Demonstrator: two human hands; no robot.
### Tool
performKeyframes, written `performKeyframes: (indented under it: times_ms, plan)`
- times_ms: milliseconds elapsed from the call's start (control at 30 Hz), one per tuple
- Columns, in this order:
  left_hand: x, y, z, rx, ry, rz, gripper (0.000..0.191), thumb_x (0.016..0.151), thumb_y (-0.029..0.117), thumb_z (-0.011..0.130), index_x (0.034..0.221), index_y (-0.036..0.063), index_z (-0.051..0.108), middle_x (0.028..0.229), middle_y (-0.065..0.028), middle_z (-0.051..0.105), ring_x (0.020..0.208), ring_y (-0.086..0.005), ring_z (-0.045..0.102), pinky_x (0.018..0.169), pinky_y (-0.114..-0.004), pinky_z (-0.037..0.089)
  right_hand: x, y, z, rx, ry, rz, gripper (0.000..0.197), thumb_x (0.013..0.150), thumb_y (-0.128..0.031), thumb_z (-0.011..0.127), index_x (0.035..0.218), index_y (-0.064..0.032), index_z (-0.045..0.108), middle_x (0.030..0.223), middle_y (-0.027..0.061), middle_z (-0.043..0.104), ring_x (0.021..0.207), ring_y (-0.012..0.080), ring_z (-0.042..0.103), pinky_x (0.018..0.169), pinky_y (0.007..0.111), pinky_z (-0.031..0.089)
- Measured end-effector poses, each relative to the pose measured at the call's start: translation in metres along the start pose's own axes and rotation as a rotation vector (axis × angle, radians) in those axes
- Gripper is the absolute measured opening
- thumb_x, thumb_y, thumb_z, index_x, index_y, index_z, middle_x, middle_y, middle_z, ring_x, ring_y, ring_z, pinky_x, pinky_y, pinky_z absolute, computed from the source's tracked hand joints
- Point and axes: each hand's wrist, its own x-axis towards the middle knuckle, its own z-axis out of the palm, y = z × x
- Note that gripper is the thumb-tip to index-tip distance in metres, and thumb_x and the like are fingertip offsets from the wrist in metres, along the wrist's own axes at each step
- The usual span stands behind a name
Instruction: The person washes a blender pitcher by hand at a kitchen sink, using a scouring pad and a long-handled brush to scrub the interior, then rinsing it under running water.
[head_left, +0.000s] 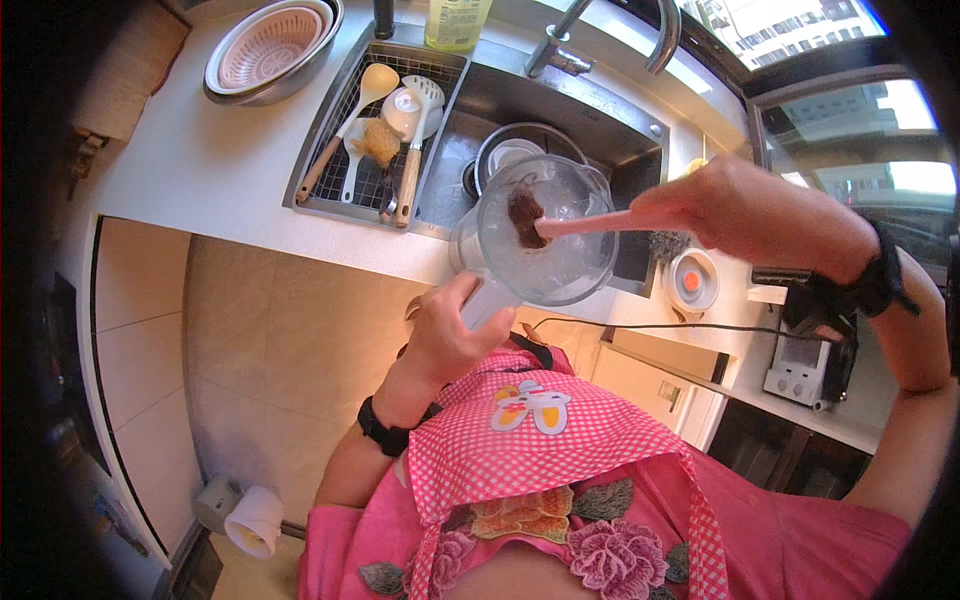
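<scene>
A clear pitcher, perhaps a blender jug, is tilted with its open mouth facing me over the front edge of the sink. My left hand grips its pale handle. In my right hand is a scrub brush with a pink handle, its brown head inside the pitcher. The brush head seems to rest against the pitcher's inner wall or bottom. Below and behind the pitcher, partly hidden by it, a round metal pan with white dishes lies in the steel sink.
A drain basket left of the sink holds ladles, a white bowl and a tan scrubber. Nested colanders stand farther left. A faucet and yellow soap bottle are behind. A round lidded container sits right, near a dark cable.
</scene>
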Motion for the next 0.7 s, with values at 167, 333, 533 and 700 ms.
performKeyframes:
  times_ms: [167, 333, 533, 700]
  plan:
    - [-0.001, 0.005, 0.001, -0.07, 0.028, -0.038, 0.029, 0.072, 0.025, 0.066, 0.081, -0.0005, 0.056, 0.067, -0.0183, 0.059, 0.059, -0.0296, 0.061, 0.055, -0.037, 0.048, 0.032, 0.005, 0.035, -0.108, -0.156, -0.296, 0.029, 0.092, -0.009, 0.048, 0.119, -0.006, 0.056, 0.067, 0.012, 0.061, 0.053, 0.0181, 0.057, 0.05, 0.03, 0.046]
    - [-0.001, 0.005, -0.001, -0.014, 0.031, -0.017, 0.028, 0.072, 0.024, 0.067, 0.081, -0.0006, 0.056, 0.066, -0.018, 0.059, 0.06, -0.0284, 0.061, 0.054, -0.037, 0.048, 0.038, -0.013, 0.032, 0.334, -0.442, 0.228, 0.034, 0.093, -0.014, 0.047, 0.126, -0.006, 0.05, 0.061, 0.0032, 0.052, 0.046, 0.0103, 0.047, 0.041, 0.025, 0.037]
    - [0.0, 0.006, -0.002, -0.041, 0.011, -0.036, 0.029, 0.071, 0.024, 0.067, 0.08, -0.0013, 0.056, 0.067, -0.0181, 0.059, 0.06, -0.0279, 0.061, 0.054, -0.036, 0.048, -0.01, -0.002, 0.012, 1.058, -0.269, 0.324, 0.038, 0.091, -0.012, 0.049, 0.128, -0.0017, 0.047, 0.061, -0.0012, 0.046, 0.04, 0.0036, 0.035, 0.033, 0.019, 0.025]
    - [0.001, 0.005, -0.002, -0.053, 0.001, 0.003, 0.031, 0.071, 0.025, 0.066, 0.084, -0.002, 0.057, 0.069, -0.0192, 0.061, 0.062, -0.0297, 0.062, 0.056, -0.037, 0.049, -0.054, -0.002, -0.012, 1.126, -0.013, 0.36, 0.038, 0.09, -0.008, 0.049, 0.127, 0.0016, 0.046, 0.059, -0.0001, 0.045, 0.037, 0.0021, 0.033, 0.03, 0.016, 0.022]
